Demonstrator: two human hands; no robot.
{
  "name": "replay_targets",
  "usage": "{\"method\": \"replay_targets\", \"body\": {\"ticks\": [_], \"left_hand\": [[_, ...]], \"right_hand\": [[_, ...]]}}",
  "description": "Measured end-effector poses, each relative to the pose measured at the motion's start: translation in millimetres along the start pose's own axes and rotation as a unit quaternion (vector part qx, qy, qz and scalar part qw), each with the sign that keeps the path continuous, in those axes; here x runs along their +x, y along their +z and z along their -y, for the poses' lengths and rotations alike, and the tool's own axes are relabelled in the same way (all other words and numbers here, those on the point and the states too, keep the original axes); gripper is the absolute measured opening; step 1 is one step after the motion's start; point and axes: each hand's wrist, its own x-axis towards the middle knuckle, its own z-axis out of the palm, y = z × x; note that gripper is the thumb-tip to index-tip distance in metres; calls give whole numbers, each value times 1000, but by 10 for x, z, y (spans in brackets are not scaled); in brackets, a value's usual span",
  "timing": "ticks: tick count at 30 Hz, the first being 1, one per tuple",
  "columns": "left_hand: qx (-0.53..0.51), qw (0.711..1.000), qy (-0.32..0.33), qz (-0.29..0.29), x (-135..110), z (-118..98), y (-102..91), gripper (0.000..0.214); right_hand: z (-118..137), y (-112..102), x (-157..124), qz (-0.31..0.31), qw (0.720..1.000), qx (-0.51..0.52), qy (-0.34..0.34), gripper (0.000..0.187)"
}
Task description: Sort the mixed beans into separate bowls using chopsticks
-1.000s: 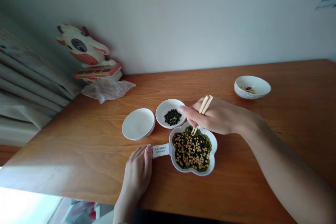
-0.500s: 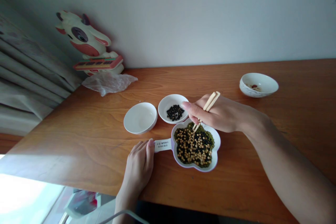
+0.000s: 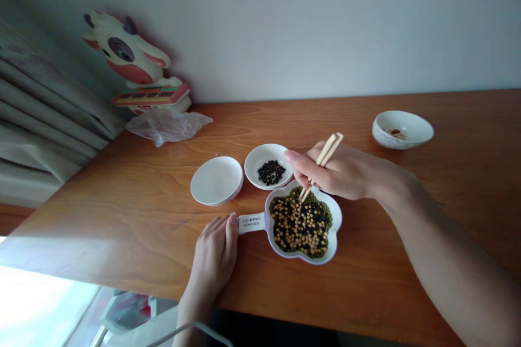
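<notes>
Chopsticks (image 3: 328,150) are leaning further toward the flower-shaped dish's (image 3: 336,222) right than a second ago, their tips poking among its mixed beans (image 3: 303,230). The right hand (image 3: 342,173) is gripping them above that dish; the left hand (image 3: 217,252) is holding its handle (image 3: 251,223). Just beyond the dish, a small bowl (image 3: 253,162) is containing black beans (image 3: 271,172) — beyond the handle, a second bowl (image 3: 217,181) is showing its white inside. Farther off, right of the dish, a third bowl (image 3: 386,138) is holding scraps (image 3: 395,133).
</notes>
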Motion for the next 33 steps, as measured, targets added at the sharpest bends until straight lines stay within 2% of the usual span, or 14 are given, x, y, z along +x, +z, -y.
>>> {"method": "replay_targets", "body": {"ticks": [12, 20, 33], "left_hand": [[8, 1000, 2, -4, -4, -8, -1, 44], [1, 1000, 11, -12, 3, -9, -1, 43], [10, 1000, 9, -13, -3, -15, -11, 44]], "right_hand": [[-11, 1, 37, -17, 999, 12, -26, 72], [-9, -88, -25, -16, 1000, 27, -4, 73], [-18, -8, 29, -8, 1000, -6, -25, 73]]}}
